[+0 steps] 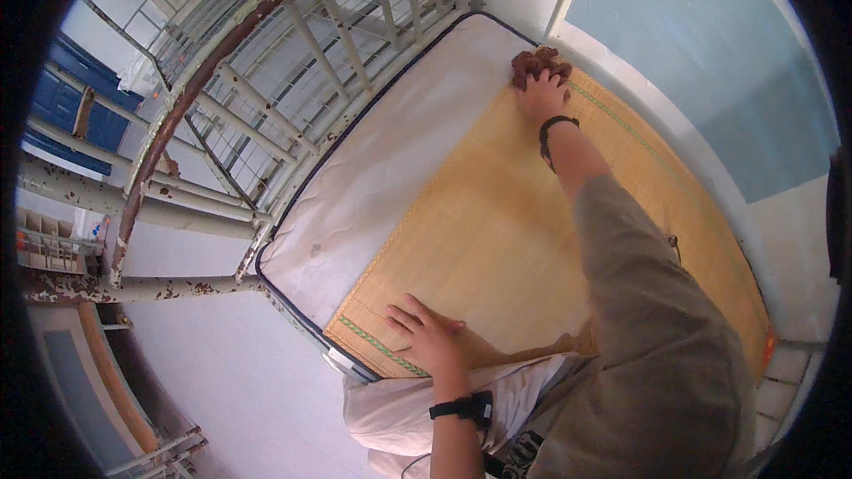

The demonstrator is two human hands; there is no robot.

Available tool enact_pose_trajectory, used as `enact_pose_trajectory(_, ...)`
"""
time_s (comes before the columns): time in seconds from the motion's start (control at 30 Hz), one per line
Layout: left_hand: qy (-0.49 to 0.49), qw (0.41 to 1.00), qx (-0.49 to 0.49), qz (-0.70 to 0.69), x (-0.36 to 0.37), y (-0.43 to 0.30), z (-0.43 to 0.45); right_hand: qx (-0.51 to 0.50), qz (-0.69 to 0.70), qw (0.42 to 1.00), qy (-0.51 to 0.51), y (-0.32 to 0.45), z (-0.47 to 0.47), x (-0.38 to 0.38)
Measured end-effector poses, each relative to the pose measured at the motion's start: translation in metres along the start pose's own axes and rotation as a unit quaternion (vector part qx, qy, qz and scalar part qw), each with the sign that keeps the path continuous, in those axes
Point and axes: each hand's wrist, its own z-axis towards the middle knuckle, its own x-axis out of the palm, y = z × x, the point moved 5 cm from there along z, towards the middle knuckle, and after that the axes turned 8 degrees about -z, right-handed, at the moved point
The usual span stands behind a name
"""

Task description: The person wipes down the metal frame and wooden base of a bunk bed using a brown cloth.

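A woven straw sleeping mat [466, 233] with green patterned bands lies over part of a white mattress [379, 159] with dark piping. At the mat's far end, my right hand [542, 94] grips a crumpled brown cloth [540, 63] and presses it down near the wall. My left hand [426, 339] rests with fingers spread on the mat's near corner, close to the green band. It holds nothing. Dark bands circle both my wrists. The far part of the cloth shows beyond my fingers; the rest is hidden under the hand.
A metal bunk-bed guard rail [193, 90] with peeling paint curves along the left. Past it is another bed frame with a wire-mesh base [259, 140]. A white wall with a blue-grey panel [692, 60] borders the right. A blue door [86, 106] shows at far left.
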Motion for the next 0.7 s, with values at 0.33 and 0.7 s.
enact_pose_trajectory(0.33, 0.009, 1.0, 0.005, 0.023, 0.004, -0.007, -0.007, -0.141, -0.005, 0.99, -0.028, -0.071, -0.006, 0.042)
enact_pose_trajectory(0.7, 0.012, 1.0, 0.01, -0.025, -0.012, -0.001, -0.019, -0.148, -0.126, 0.973, 0.124, -0.254, -0.164, 0.078)
